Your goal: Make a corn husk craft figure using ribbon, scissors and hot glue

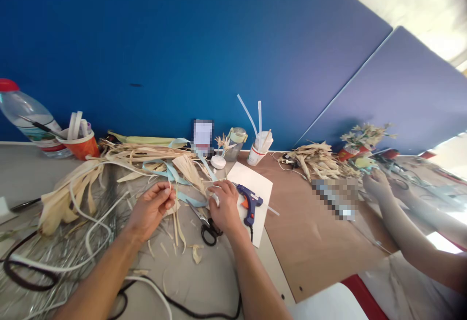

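My left hand (155, 208) is pinched at the fingertips over the litter of husk; a thin pale bit shows there, too small to name. Strips of dried corn husk (177, 227) hang or lie just below it. My right hand (226, 205) is curled palm-down, with something white partly hidden under its fingers. Black-handled scissors (208, 232) lie beside that hand, blades pointing up and left. Close on its right, a blue glue gun (250, 204) rests on a white sheet (260, 184). A light blue ribbon (191, 199) lies between the hands.
Dried husks (65, 198) and thin wires (91, 242) cover the left. A bottle (32, 120), an orange cup (83, 146), a jar (235, 145) and a cup with glue sticks (258, 155) stand along the blue partition. Another person's hands (377, 184) are at the far right.
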Motion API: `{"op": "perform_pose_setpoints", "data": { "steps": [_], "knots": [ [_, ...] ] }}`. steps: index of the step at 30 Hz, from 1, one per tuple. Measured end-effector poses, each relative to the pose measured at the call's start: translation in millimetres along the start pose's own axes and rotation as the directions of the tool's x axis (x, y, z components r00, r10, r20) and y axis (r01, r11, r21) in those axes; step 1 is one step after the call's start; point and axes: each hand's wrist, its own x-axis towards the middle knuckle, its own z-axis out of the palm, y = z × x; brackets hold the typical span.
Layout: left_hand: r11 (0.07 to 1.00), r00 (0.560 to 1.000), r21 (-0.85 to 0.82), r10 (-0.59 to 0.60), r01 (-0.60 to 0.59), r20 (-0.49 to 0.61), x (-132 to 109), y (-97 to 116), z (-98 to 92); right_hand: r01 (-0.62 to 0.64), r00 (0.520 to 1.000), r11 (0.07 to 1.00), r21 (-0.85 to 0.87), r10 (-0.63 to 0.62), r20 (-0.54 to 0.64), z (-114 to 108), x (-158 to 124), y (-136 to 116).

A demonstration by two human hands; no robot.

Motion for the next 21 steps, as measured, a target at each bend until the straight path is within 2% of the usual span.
{"op": "perform_pose_setpoints", "data": {
  "steps": [2,5,10,13,15,19,21],
  "knots": [
    [1.0,1.0,-0.03,0.008,-0.008,-0.004,2,1,-2.7,-0.008,0.999,0.998,0.055,0.01,-0.051,0,2,0],
    [0.998,1.0,-0.058,0.02,-0.02,-0.006,4,1,-6.8,-0.061,0.995,0.992,0.11,0.068,-0.068,-1,3,-2],
    [0.998,1.0,-0.063,0.002,-0.003,-0.016,6,-1,-8.9,-0.169,0.986,0.98,0.106,0.169,0.015,-6,6,-16],
    [0.998,1.0,-0.069,-0.013,0.011,-0.027,5,-1,-7.0,-0.201,0.975,0.98,0.003,0.2,0.098,-6,19,-29],
    [0.997,0.999,-0.078,-0.022,0.019,-0.032,5,0,-5.9,-0.206,0.963,0.97,-0.127,0.224,0.151,-1,32,-35],
    [0.994,1.0,-0.112,-0.001,-0.002,-0.025,4,3,-6.7,-0.206,0.918,0.885,-0.417,0.322,0.23,22,61,-39],
    [0.991,0.999,-0.128,0.029,-0.032,-0.025,4,5,-8.1,-0.226,0.911,0.861,-0.455,0.352,0.213,34,69,-37]
  ]
}}
